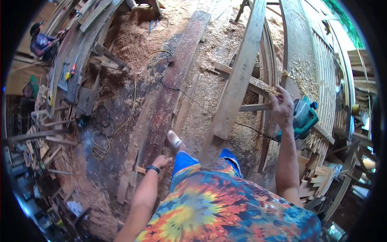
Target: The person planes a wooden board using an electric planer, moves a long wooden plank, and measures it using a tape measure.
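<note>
My right hand (pixel 283 105) reaches out to the right with its fingers spread and slightly bent, over the end of a wooden crosspiece (pixel 254 83) strewn with shavings. Just right of it, a teal electric planer (pixel 305 117) rests tilted, its dark cord running off to the left. My left hand (pixel 162 161), with a dark band on the wrist, hangs low beside my leg, its fingers loosely bent and nothing visible in them. Between my hands a long wooden plank (pixel 238 76) stretches away from my body, its near end close to my waist.
A long reddish board (pixel 171 88) lies on the shaving-covered floor. Yellow cord (pixel 100 151) is coiled at left. A bench (pixel 74 68) holds a screwdriver (pixel 73 68); another person (pixel 42 42) sits beyond it. A wide board (pixel 299 48) and stacked slats (pixel 325 80) stand at right.
</note>
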A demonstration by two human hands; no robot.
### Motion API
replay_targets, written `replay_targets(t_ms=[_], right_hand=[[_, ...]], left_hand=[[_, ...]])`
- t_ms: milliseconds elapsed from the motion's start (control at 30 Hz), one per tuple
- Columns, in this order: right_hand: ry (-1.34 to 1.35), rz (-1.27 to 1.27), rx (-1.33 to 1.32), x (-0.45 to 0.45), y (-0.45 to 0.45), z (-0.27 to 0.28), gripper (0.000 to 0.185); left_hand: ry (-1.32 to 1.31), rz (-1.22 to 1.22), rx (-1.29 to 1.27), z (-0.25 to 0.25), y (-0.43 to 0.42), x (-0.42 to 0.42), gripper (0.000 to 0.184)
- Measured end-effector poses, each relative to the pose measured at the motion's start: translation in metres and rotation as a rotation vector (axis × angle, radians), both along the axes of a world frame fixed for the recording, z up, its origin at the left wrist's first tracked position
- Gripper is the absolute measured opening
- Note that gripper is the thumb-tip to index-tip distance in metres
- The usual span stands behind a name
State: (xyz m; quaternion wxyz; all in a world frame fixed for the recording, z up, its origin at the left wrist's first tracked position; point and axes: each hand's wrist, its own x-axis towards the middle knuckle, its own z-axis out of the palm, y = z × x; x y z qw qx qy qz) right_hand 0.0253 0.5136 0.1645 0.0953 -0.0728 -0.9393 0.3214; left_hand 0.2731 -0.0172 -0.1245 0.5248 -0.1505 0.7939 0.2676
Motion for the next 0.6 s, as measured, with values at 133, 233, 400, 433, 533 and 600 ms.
replay_targets(t_ms=[133,233,400,433,533,600], right_hand=[[0.147,0.095,0.255,-0.008,-0.096,-0.016,0.074],[-0.067,-0.019,0.252,-0.011,-0.143,-0.018,0.088],[-0.076,-0.096,0.299,-0.007,-0.163,-0.035,0.096],[-0.065,-0.106,0.306,-0.007,-0.164,-0.037,0.096],[-0.039,-0.128,0.304,-0.009,-0.165,-0.043,0.094],[-0.047,-0.144,0.271,-0.010,-0.168,-0.040,0.093]], left_hand=[[-0.125,0.338,0.103,-0.040,-0.055,0.019,0.051],[-0.054,0.397,0.105,-0.018,-0.096,0.002,0.045],[0.030,0.495,0.022,-0.005,-0.182,-0.048,0.041],[0.044,0.484,0.000,-0.007,-0.194,-0.060,0.040],[0.028,0.477,0.001,-0.013,-0.219,-0.093,0.038],[0.045,0.454,0.004,0.003,-0.205,-0.120,0.034]])
